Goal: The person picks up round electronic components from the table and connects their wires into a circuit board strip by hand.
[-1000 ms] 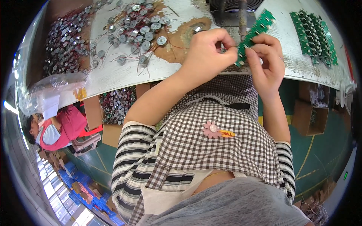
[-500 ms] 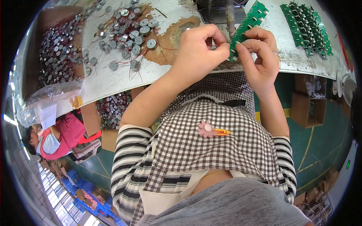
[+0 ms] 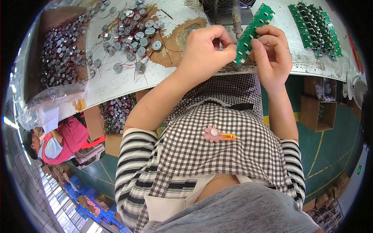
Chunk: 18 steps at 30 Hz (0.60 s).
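My right hand [image 3: 274, 52] grips the right edge of a long green circuit board [image 3: 248, 39] between thumb and fingers. The board is tilted, its upper end leaning right, and small metal parts dot its face. My left hand [image 3: 210, 50] is closed in a pinch at the board's left edge. What looks like a thin wire is between those fingertips, mostly hidden by them. Right above the pinch, a soldering iron [image 3: 236, 17] points down, its tip beside the board's left edge.
Small round metal motors [image 3: 142, 40] with thin red wires lie heaped on the worn white table [image 3: 163, 73]. More fill a box [image 3: 33, 50] at far left. Several green boards [image 3: 316, 31] stand in a row at right. A fan [image 3: 229, 4] is behind the iron. Someone in pink sits at lower left.
The board has shifted slightly down and left. My right hand has moved a little right and its thumb has moved up along the board's edge. My left hand has barely moved.
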Motion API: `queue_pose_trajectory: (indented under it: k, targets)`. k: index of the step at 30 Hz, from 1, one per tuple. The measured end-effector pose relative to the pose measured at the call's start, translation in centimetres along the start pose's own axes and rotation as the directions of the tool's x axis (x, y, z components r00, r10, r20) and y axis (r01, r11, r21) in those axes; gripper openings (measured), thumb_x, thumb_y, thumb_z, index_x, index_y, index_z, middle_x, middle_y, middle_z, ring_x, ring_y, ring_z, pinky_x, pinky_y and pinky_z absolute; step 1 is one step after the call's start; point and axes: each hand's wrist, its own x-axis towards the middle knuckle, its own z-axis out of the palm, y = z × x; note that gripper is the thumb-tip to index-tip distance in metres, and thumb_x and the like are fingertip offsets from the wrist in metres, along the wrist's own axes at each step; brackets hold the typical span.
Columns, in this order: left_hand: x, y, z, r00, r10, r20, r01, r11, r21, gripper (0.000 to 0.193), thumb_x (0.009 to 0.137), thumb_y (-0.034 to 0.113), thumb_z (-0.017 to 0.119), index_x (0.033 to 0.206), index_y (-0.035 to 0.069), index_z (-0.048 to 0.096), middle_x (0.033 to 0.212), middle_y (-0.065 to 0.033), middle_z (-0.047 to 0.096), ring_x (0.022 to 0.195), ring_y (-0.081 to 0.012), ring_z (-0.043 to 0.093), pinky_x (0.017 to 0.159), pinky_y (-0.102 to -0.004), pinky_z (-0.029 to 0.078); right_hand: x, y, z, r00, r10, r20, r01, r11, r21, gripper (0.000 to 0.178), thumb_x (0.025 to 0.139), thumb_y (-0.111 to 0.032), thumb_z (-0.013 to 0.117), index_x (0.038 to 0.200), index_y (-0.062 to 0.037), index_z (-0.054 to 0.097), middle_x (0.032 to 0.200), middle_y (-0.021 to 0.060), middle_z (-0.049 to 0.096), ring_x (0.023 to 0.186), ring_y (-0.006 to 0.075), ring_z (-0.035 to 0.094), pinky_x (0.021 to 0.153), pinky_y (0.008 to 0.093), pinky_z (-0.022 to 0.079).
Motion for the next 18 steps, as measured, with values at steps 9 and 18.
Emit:
queue_pose_trajectory:
  k: [9,18]
  targets:
    - [0.1,0.3,-0.1,0.998,-0.011,-0.055,0.007,0.997,-0.072,0.008,0.070,0.004,0.066,0.071,-0.001,0.060,0.065,-0.0029,0.061,0.059,-0.0059,0.055,0.055,-0.0222,0.045,0.7,-0.3,0.2,0.999,-0.046,0.002,0.046,0.998,0.035,0.008,0.081,0.003,0.066,0.085,0.0038,0.059,0.100,0.0134,0.059,0.070,0.0095,0.058,0.057,0.0185,0.049]
    - [-0.9,0.0,-0.5,0.997,-0.069,0.021,0.070,0.993,-0.097,0.007,0.076,0.002,0.067,0.079,-0.001,0.061,0.077,0.0002,0.062,0.064,-0.0023,0.052,0.056,-0.0173,0.042,0.0,-0.2,0.5,1.000,-0.029,0.002,0.029,0.999,-0.036,0.009,0.079,0.003,0.067,0.082,0.0030,0.059,0.099,0.0137,0.059,0.067,0.0105,0.057,0.055,0.0187,0.046]
